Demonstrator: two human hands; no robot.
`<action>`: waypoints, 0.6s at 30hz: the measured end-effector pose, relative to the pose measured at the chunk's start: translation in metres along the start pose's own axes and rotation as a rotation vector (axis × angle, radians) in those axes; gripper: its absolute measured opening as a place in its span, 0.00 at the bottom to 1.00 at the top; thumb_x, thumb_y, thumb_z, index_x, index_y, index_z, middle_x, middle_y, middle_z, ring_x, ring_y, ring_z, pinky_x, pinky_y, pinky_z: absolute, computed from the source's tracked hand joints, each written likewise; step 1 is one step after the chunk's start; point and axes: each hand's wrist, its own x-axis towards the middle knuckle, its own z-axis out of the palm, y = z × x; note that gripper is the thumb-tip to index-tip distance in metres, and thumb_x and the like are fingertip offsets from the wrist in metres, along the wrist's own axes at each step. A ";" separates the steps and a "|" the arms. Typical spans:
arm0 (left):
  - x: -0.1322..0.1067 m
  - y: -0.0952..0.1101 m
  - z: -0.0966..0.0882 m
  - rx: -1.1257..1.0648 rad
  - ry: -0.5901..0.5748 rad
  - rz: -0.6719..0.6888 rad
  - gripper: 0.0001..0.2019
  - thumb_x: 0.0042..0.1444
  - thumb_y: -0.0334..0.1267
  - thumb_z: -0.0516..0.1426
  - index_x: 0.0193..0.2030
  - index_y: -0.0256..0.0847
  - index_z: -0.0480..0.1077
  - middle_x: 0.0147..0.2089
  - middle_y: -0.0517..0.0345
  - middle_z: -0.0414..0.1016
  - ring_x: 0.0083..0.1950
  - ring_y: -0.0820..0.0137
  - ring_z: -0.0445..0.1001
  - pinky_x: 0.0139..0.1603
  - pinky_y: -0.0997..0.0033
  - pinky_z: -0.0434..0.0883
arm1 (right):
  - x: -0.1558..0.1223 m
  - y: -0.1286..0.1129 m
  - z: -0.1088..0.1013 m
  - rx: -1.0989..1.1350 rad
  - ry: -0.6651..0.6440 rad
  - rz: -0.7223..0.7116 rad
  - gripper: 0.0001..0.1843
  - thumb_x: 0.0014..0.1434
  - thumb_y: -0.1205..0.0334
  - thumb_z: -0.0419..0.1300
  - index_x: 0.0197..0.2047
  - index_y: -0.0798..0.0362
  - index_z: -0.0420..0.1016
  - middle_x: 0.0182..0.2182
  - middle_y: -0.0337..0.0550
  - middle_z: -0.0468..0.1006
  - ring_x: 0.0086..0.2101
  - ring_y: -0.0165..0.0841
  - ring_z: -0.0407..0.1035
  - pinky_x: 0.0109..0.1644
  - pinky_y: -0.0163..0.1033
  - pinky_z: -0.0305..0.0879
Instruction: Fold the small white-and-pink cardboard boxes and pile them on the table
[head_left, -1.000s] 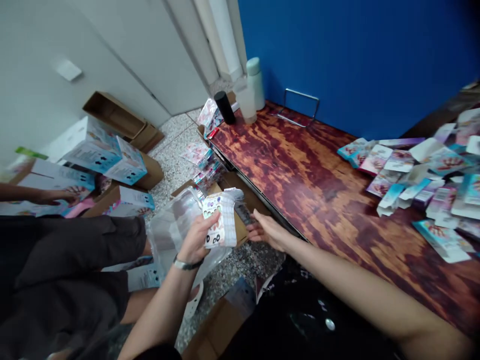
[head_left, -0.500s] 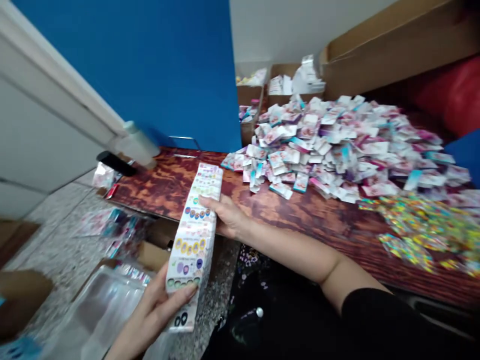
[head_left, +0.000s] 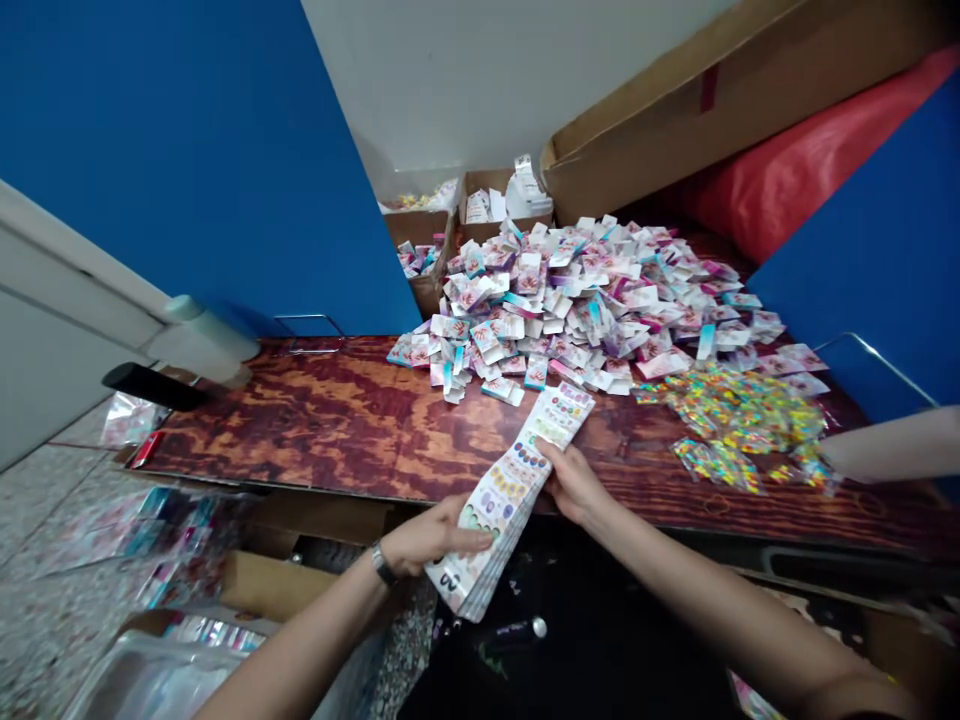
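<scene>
A long stack of sticker sheets (head_left: 511, 490) with coloured dots lies tilted over the near edge of the dark wooden table (head_left: 337, 425). My left hand (head_left: 427, 535) grips its lower end, thumb on top. My right hand (head_left: 574, 485) holds its upper half from the right side. A big heap of small pink, white and teal packets (head_left: 577, 305) covers the table beyond the stack. A smaller pile of bright yellow wrapped pieces (head_left: 739, 425) lies to the right.
Pale bottles (head_left: 206, 340) and a black cylinder (head_left: 150, 385) stand at the table's left end. Cardboard boxes (head_left: 480, 205) sit behind the heap, a large one (head_left: 675, 110) at back right. Clear plastic bags (head_left: 150, 680) and packets lie on the floor at left.
The view has swung right from the floor and boxes to the table. Both hands have carried the sticker stack from the plastic bag up to the table edge, in front of the packet heap.
</scene>
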 end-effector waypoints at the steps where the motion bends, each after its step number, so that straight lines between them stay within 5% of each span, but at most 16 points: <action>1: 0.011 -0.001 0.005 -0.020 0.008 0.002 0.24 0.44 0.45 0.70 0.47 0.36 0.75 0.38 0.52 0.79 0.30 0.72 0.74 0.33 0.76 0.70 | 0.009 -0.003 -0.005 -0.030 0.006 -0.021 0.22 0.42 0.54 0.71 0.39 0.53 0.73 0.37 0.44 0.81 0.36 0.38 0.75 0.43 0.43 0.73; 11: 0.098 -0.014 0.057 -0.216 0.122 0.151 0.27 0.37 0.47 0.72 0.43 0.34 0.75 0.38 0.50 0.79 0.31 0.71 0.74 0.36 0.72 0.70 | 0.085 -0.070 -0.033 -0.295 -0.040 -0.142 0.17 0.43 0.66 0.66 0.39 0.57 0.75 0.35 0.47 0.81 0.31 0.36 0.74 0.40 0.41 0.71; 18: 0.141 -0.006 0.072 -0.267 0.244 0.229 0.33 0.35 0.50 0.72 0.46 0.34 0.73 0.42 0.45 0.79 0.35 0.63 0.77 0.40 0.62 0.72 | 0.130 -0.094 -0.039 -0.416 -0.036 -0.172 0.15 0.46 0.69 0.62 0.40 0.58 0.73 0.35 0.47 0.81 0.30 0.35 0.74 0.39 0.42 0.72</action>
